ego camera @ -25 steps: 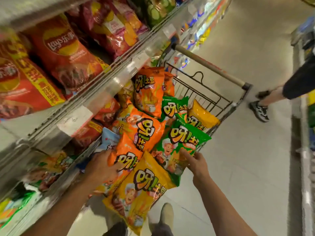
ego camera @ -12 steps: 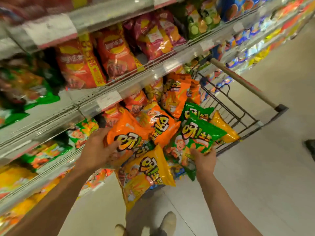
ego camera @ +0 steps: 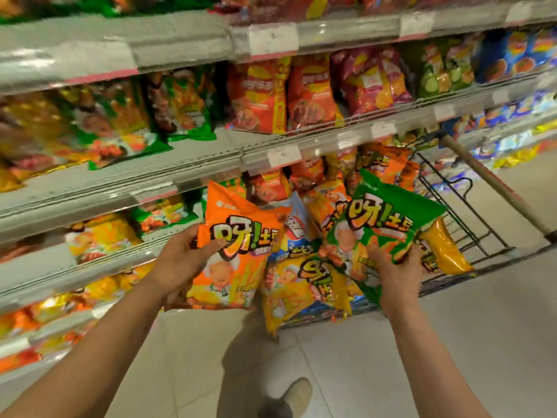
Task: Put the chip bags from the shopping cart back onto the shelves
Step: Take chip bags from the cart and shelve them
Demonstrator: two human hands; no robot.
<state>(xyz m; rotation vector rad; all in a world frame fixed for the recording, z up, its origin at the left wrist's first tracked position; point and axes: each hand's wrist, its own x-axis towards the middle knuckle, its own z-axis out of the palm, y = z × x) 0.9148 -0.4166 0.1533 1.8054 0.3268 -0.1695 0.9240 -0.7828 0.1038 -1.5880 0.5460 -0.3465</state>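
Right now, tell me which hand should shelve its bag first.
Left. The left hand holds the orange bag right beside the shelves; the right hand holds the green bag over the cart.

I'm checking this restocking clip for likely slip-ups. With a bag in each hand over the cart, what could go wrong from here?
The yellow bag hangs over the cart's near edge and might slide to the floor. The left hand and right hand each hold a bag only by its lower part, so the orange bag or green bag could slip. Similar packs crowd the shelves, so misplacing a flavour seems possible.
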